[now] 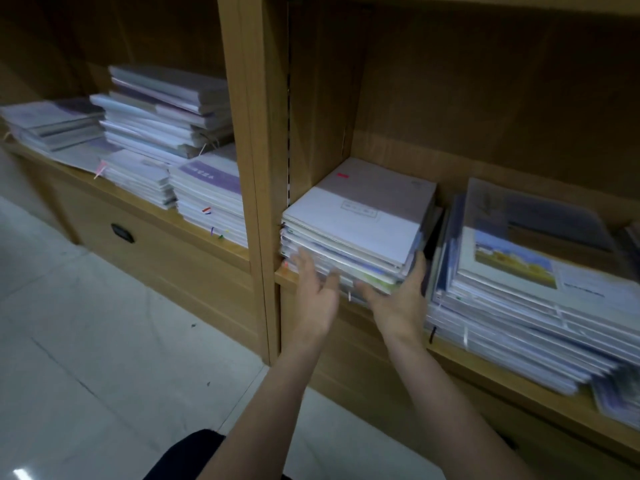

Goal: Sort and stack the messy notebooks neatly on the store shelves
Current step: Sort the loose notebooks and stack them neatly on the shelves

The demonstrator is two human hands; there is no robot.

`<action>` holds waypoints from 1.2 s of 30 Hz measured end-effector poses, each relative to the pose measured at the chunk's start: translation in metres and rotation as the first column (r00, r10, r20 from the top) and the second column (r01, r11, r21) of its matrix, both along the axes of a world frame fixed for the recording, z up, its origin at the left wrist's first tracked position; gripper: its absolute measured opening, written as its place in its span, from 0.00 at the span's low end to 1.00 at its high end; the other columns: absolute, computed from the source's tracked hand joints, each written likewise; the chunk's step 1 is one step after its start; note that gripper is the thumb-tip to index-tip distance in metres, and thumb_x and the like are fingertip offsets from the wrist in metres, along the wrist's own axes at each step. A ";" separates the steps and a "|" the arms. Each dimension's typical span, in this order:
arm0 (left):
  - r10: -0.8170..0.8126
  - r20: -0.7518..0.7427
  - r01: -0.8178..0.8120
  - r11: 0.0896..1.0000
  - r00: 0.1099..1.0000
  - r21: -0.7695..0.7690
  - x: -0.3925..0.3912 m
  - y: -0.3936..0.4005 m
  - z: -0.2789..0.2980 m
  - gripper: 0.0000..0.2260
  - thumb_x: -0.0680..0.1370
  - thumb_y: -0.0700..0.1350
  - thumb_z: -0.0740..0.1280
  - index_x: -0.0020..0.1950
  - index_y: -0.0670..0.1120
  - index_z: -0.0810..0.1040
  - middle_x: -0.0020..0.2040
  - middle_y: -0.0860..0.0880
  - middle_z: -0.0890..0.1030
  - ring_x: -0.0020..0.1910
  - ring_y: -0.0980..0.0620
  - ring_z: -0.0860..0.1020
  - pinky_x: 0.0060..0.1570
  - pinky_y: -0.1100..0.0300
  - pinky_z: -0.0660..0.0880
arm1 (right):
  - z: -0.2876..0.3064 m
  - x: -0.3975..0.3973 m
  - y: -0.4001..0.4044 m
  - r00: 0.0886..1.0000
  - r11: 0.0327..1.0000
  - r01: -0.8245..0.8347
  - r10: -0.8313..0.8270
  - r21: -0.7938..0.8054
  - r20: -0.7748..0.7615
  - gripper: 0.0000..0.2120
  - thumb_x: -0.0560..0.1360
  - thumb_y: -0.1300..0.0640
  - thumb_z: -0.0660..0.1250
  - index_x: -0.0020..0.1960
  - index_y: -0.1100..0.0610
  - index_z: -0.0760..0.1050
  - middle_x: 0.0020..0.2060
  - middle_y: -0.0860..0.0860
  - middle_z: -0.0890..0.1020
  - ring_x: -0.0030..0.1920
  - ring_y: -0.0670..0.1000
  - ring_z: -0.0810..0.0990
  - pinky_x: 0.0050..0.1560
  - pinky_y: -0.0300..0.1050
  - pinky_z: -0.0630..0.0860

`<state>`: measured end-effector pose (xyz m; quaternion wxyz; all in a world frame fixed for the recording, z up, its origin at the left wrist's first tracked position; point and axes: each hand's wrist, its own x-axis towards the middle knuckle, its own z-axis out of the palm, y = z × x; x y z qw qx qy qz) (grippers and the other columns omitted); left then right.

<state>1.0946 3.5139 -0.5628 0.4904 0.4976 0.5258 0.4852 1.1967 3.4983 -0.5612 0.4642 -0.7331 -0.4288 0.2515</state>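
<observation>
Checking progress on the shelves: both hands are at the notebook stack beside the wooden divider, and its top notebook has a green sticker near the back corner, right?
Not quite. The head view shows the sticker is red, not green. The rest holds: the left hand and right hand are at the notebook stack beside the wooden divider.
</observation>
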 end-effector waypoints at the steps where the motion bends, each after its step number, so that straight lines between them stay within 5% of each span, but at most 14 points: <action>1: -0.020 -0.026 0.020 1.000 0.999 -0.005 0.006 0.000 0.001 0.31 0.82 0.45 0.58 0.77 0.49 0.41 0.77 0.52 0.39 0.76 0.54 0.41 0.72 0.58 0.44 | 0.004 0.002 0.001 1.000 1.000 0.007 -0.007 -0.012 0.012 0.49 0.69 0.52 0.75 0.78 0.50 0.46 0.73 0.54 0.65 0.71 0.57 0.64 0.68 0.53 0.64; 8: -0.029 -0.020 0.029 0.999 0.999 -0.015 0.011 0.010 -0.001 0.36 0.79 0.46 0.62 0.77 0.50 0.39 0.76 0.53 0.36 0.76 0.54 0.40 0.74 0.54 0.45 | 0.014 0.011 0.002 0.982 0.983 -0.103 0.126 -0.154 0.142 0.49 0.72 0.47 0.70 0.77 0.54 0.37 0.66 0.58 0.73 0.62 0.57 0.75 0.60 0.50 0.71; 13: 0.054 -0.032 -0.056 0.997 0.998 -0.060 0.004 -0.003 0.002 0.31 0.81 0.45 0.60 0.78 0.51 0.44 0.78 0.52 0.45 0.76 0.51 0.48 0.73 0.54 0.51 | 0.019 0.014 -0.005 0.951 0.972 -0.219 0.231 -0.082 0.204 0.52 0.72 0.49 0.71 0.75 0.42 0.32 0.77 0.53 0.44 0.75 0.56 0.54 0.71 0.58 0.57; 17: 0.058 0.102 -0.044 0.990 0.993 -0.136 0.003 -0.002 0.006 0.27 0.81 0.44 0.59 0.77 0.52 0.52 0.77 0.53 0.51 0.75 0.51 0.53 0.70 0.56 0.54 | 0.018 0.014 -0.006 0.882 0.948 -0.286 0.318 -0.142 0.348 0.47 0.73 0.55 0.71 0.75 0.37 0.40 0.76 0.54 0.35 0.73 0.58 0.61 0.67 0.55 0.66; 22: 0.019 0.052 -0.013 0.993 0.998 -0.119 0.004 0.000 0.002 0.27 0.80 0.46 0.61 0.77 0.53 0.54 0.78 0.54 0.49 0.76 0.51 0.52 0.72 0.52 0.53 | 0.011 0.014 -0.008 0.830 0.973 -0.185 0.231 -0.140 0.507 0.41 0.75 0.58 0.68 0.76 0.40 0.46 0.77 0.55 0.42 0.61 0.56 0.76 0.58 0.50 0.74; 26: 0.014 0.068 -0.007 0.995 0.998 -0.095 0.004 0.008 0.001 0.28 0.80 0.46 0.62 0.77 0.51 0.54 0.78 0.54 0.49 0.76 0.52 0.52 0.72 0.53 0.53 | 0.012 0.011 -0.005 0.856 0.987 -0.141 0.163 -0.080 0.491 0.38 0.76 0.60 0.67 0.76 0.42 0.48 0.77 0.55 0.45 0.62 0.56 0.75 0.59 0.49 0.74; 29: 0.021 0.043 -0.017 0.995 0.999 -0.102 0.005 0.014 -0.002 0.30 0.79 0.44 0.62 0.78 0.50 0.52 0.78 0.53 0.48 0.76 0.51 0.52 0.73 0.53 0.53 | 0.007 0.006 -0.002 0.848 0.983 -0.141 0.181 -0.118 0.498 0.41 0.76 0.58 0.67 0.76 0.41 0.43 0.77 0.55 0.43 0.58 0.56 0.78 0.58 0.53 0.76; 33: 0.077 0.024 -0.074 0.992 0.997 -0.105 0.003 0.008 0.002 0.29 0.79 0.42 0.62 0.77 0.48 0.53 0.78 0.51 0.52 0.75 0.50 0.54 0.71 0.56 0.54 | 0.016 0.008 -0.007 0.858 0.961 -0.213 0.270 -0.177 0.437 0.49 0.74 0.63 0.69 0.75 0.40 0.35 0.76 0.55 0.36 0.65 0.56 0.73 0.53 0.45 0.74; 36: 0.170 -0.099 -0.167 0.985 0.980 0.037 0.001 -0.005 0.000 0.29 0.80 0.39 0.60 0.78 0.44 0.51 0.77 0.48 0.52 0.76 0.51 0.52 0.69 0.64 0.51 | 0.011 0.016 -0.026 0.865 0.964 -0.222 0.264 -0.146 0.426 0.46 0.77 0.63 0.65 0.75 0.47 0.31 0.77 0.54 0.44 0.69 0.55 0.68 0.57 0.44 0.72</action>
